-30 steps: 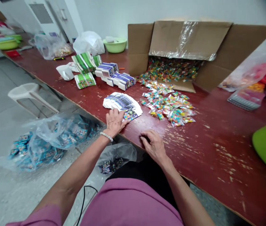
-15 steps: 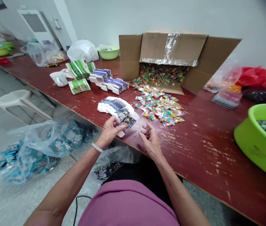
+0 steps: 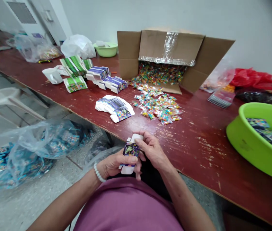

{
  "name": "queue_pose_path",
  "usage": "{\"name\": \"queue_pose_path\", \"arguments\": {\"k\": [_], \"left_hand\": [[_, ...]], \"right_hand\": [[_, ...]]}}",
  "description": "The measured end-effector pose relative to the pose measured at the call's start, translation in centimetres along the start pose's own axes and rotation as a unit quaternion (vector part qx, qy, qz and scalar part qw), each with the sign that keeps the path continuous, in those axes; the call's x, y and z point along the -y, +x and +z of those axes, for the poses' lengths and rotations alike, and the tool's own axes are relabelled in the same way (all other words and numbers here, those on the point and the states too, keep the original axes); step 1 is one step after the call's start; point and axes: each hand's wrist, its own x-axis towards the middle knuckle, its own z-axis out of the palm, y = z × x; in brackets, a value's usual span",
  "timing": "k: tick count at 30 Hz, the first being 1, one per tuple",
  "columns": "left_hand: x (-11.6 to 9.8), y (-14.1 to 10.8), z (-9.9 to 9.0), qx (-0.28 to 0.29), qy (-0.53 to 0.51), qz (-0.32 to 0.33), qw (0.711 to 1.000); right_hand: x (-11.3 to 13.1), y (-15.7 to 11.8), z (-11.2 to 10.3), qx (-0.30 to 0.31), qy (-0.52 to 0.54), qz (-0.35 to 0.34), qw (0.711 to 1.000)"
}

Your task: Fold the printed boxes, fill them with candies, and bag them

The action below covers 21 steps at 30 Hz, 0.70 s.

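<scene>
A small dark printed box [image 3: 131, 149] with white flaps at both ends is held in front of my body, just off the table's edge. My left hand [image 3: 118, 162] grips its lower part, thumb across the printed face. At the upper flap, my right hand [image 3: 150, 148] pinches the box between thumb and fingers. A fanned stack of flat purple and white boxes [image 3: 116, 107] lies on the red table [image 3: 193, 141] beyond my hands. Right of the stack is a pile of small clear candy packets [image 3: 161, 107].
An open carton [image 3: 129, 57] of candy packets stands behind the pile. Bundled purple boxes [image 3: 115, 84] and green boxes [image 3: 75, 84] lie left. A green basin [image 3: 253, 144] holds printed boxes at right. Bags of blue packets [image 3: 61, 141] are below the table, near a white stool [image 3: 3, 96].
My left hand has drawn one box off the fanned stack and toward my body. My right hand has come to it and taken hold of its upper end. The view has shifted a little right.
</scene>
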Motion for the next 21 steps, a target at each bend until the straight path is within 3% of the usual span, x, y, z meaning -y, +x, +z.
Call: {"name": "queue_pose_path", "arguments": {"k": [7,11,13,16,21], "left_hand": [[-0.2,-0.1,0.9,-0.129,0.072,0.068,0.987],[-0.2,0.4,1.0,-0.162,0.084,0.091,0.979],[-0.1,0.8,0.7,-0.176,0.098,0.108,0.974],[-0.1,1.1,0.2,-0.213,0.138,0.141,0.957],[-0.1,0.6,0.5,-0.264,0.127,0.211,0.933]], "right_hand": [[0.6,-0.6,0.1,-0.007,0.026,-0.023,0.999],[-0.1,-1.0,0.1,0.048,0.025,0.031,0.998],[-0.6,-1.0,0.2,0.015,0.007,0.035,0.999],[-0.8,-0.7,-0.1,-0.091,-0.061,-0.026,0.994],[-0.8,-0.3,-0.5,-0.125,-0.075,-0.035,0.989]]}}
